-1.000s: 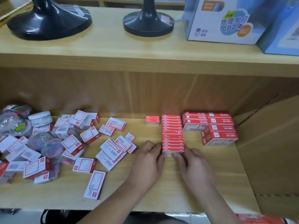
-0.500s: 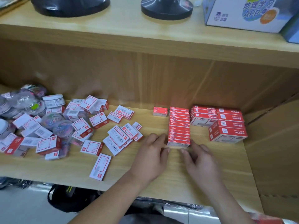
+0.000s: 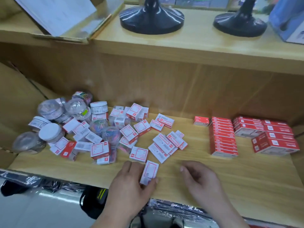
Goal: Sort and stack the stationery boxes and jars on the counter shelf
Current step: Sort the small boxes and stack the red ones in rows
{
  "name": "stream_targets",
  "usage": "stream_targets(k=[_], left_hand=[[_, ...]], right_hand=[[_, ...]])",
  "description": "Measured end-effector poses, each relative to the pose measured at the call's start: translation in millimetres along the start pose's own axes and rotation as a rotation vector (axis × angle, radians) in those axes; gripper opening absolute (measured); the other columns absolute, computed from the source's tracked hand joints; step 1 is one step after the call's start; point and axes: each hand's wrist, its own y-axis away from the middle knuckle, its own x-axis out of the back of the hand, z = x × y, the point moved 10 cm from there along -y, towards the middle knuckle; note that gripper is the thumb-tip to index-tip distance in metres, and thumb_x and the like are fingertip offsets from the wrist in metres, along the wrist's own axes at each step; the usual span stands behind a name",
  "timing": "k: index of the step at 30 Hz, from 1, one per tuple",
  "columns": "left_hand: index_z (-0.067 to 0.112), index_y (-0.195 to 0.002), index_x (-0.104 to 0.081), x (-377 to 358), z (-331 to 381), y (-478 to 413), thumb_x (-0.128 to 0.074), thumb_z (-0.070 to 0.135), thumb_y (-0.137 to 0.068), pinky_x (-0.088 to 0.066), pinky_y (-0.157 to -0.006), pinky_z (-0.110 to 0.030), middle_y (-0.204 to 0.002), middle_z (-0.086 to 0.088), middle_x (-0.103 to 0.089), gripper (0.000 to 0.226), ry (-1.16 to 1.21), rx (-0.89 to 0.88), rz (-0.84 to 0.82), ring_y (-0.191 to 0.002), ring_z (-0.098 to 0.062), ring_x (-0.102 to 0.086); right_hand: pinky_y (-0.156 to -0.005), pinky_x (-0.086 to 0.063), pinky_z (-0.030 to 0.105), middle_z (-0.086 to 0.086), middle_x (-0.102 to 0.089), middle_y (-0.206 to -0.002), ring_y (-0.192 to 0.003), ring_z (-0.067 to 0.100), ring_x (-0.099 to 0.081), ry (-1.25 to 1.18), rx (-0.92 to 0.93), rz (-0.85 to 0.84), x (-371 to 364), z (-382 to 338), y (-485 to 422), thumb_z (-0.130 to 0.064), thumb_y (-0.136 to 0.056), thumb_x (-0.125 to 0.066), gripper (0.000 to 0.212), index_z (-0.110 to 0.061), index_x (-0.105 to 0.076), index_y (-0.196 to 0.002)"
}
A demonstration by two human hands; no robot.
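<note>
Lower centre: left hand [image 3: 131, 185] holds one white box [image 3: 150, 171]. The thumb is at the box's near end and the fingers run along its left side. The box lies on the shelf [image 3: 230, 181] near the front edge, with its red-framed label up.

Right hand [image 3: 204, 183] is just right of it, apart from the box. Its fingers are loosely curled and it holds nothing. It sits low over the shelf; contact with the wood cannot be judged.

Centre left: loose boxes [image 3: 130, 134], white and red, are scattered and overlapping at mixed angles. The nearest ones lie just above the held box.

Far left: jars [image 3: 51, 111], clear with white lids, are in a cluster. Some are upright and some tipped, and a few show coloured clips.

Right of centre: a red row [image 3: 222, 137] of boxes is packed edge to edge, running front to back. A single red box [image 3: 201, 120] sits at its upper left.

Far right: a red stack [image 3: 271, 137] of larger packs stands against the side wall.

Upper frame, top counter: two black bases [image 3: 151, 18].
</note>
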Motion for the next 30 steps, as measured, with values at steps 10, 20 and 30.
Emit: stream_targets(k=[10,20,30], left_hand=[[0.040,-0.096,-0.063,-9.9,-15.9,-2.5,-0.081,0.022,-0.079,-0.047,-0.058,-0.023,-0.084,0.017,-0.069,0.031,0.488,0.033,-0.195,-0.060,-0.004,-0.055],[0.041,-0.108,-0.069,-3.6,25.0,-24.5,-0.072,0.019,-0.093,-0.058,-0.076,-0.033,-0.089,0.009,-0.075,0.026,0.786,0.000,-0.278,-0.080,-0.010,-0.070],[0.021,-0.129,-0.061,-4.3,52.9,-92.9,-0.058,0.058,-0.090,-0.051,-0.092,-0.036,-0.123,0.004,-0.065,0.054,-0.159,-0.272,-0.149,-0.116,-0.023,-0.058]], right_hand=[[-0.078,-0.054,0.026,-0.004,-0.077,-0.094,-0.085,0.017,-0.072,-0.086,-0.064,-0.081,-56.1,-30.1,13.3,-0.014,-0.087,-0.073,0.020,-0.027,-0.073,-0.103],[-0.067,-0.052,0.028,0.008,-0.077,-0.085,-0.073,0.014,-0.069,-0.308,-0.105,0.116,-3.5,-53.8,24.7,-0.003,-0.088,-0.073,0.010,-0.008,-0.071,-0.096],[-0.067,-0.048,0.042,0.016,-0.074,-0.076,-0.064,0.022,-0.063,-0.302,-0.168,0.274,55.0,-30.6,18.6,-0.002,-0.086,-0.075,0.011,-0.011,-0.069,-0.088]])
